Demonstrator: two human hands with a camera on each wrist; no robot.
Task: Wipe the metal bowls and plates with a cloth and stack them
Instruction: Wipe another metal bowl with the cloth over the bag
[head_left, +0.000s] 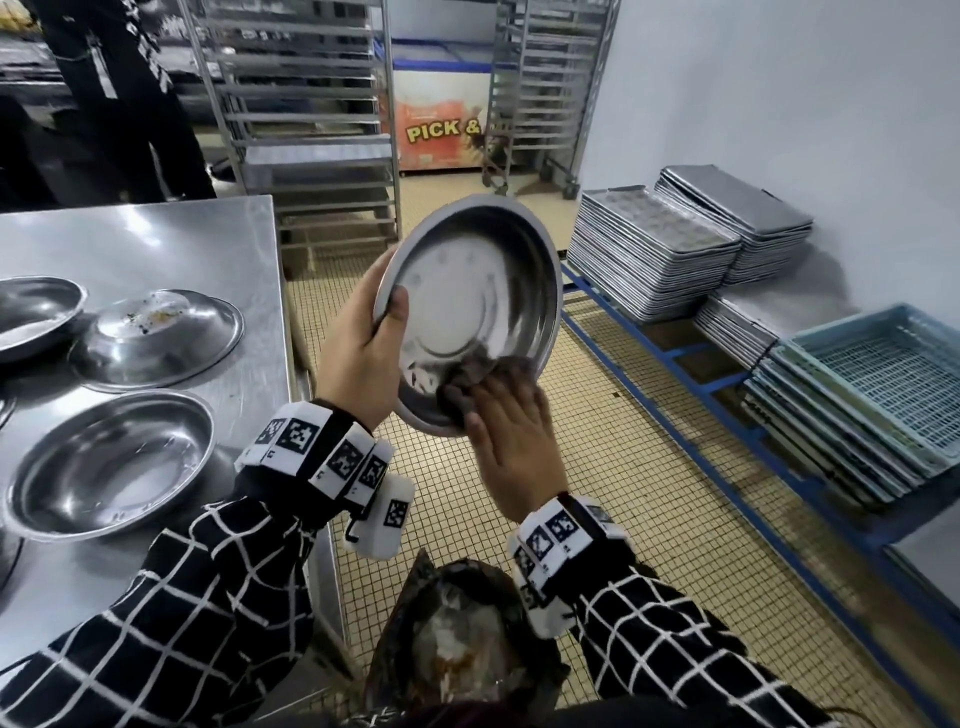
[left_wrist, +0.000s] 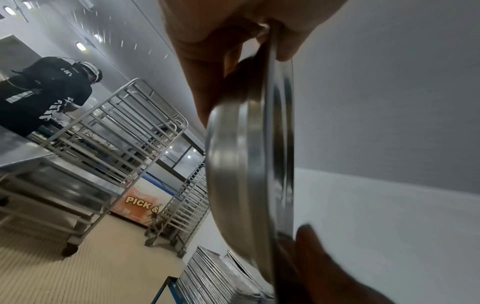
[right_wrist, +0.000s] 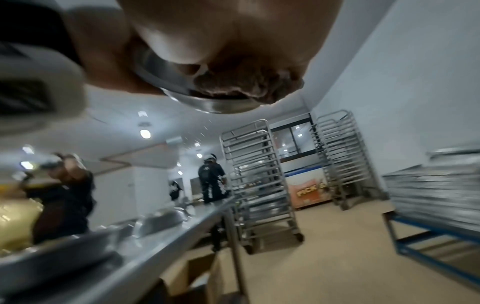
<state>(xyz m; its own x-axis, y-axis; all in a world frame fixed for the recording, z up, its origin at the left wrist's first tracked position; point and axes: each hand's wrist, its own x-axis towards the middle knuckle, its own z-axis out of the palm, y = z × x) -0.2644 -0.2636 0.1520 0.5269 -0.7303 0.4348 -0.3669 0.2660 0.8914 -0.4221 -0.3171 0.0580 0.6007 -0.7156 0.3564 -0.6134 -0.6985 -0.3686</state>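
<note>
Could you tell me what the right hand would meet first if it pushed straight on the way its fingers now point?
The right hand points up into the tilted metal bowl, pressing the cloth against its lower inside. Going straight on, it would probably slide the cloth across the bowl's flat bottom; depth is hard to judge.

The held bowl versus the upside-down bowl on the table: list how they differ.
The held bowl is tilted in the air, gripped by the left hand; the upside-down bowl rests on the table. The held bowl's inside shows; the upside-down bowl's speckled base does. Both are round metal.
</note>
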